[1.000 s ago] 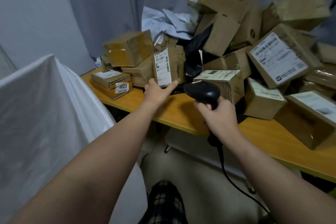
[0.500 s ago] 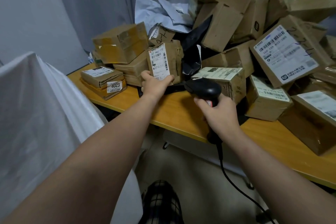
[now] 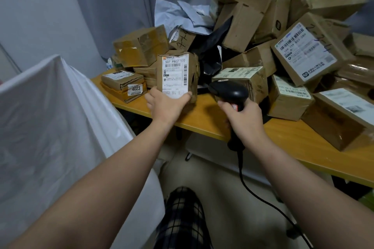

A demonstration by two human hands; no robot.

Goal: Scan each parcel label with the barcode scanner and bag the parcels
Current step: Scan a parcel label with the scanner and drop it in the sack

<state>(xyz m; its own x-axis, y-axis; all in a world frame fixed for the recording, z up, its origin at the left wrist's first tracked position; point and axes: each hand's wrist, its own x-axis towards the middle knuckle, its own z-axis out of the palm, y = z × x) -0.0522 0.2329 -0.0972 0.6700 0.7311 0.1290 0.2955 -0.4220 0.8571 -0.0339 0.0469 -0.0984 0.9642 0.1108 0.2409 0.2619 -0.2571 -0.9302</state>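
Two hands meet over the near edge of the yellow table [image 3: 204, 121]. Our left hand [image 3: 166, 105] grips a small cardboard parcel [image 3: 192, 75] from below, thumb laid across the bottom of its white label [image 3: 175, 75] and fingers curled behind. The parcel stands upright with the label facing us; we cannot tell whether its base touches the table.

At three o'clock from the parcel, our right hand [image 3: 245, 121] is wrapped round the handle of the black barcode scanner [image 3: 230, 92]. The scanner's head is turned toward nine o'clock, near the parcel's right side but apart from it. A black cable [image 3: 263, 202] trails from the handle toward five o'clock.

At nine o'clock in our view stands a white bag [image 3: 50, 117] with its rim pulled up high. We see only its outer side, so we cannot tell what it holds.

From twelve to three o'clock a heap [image 3: 253, 16] of cardboard parcels covers the table, tilted against one another. Among them are crumpled grey mailers [image 3: 182, 14], a black plastic pouch [image 3: 210, 48] and a large box [image 3: 305, 54] tipped with its barcode label toward us. At ten o'clock from the held parcel lie flat boxes [image 3: 119, 79], stacked, one carrying a tag [image 3: 136, 88] marked 4023.
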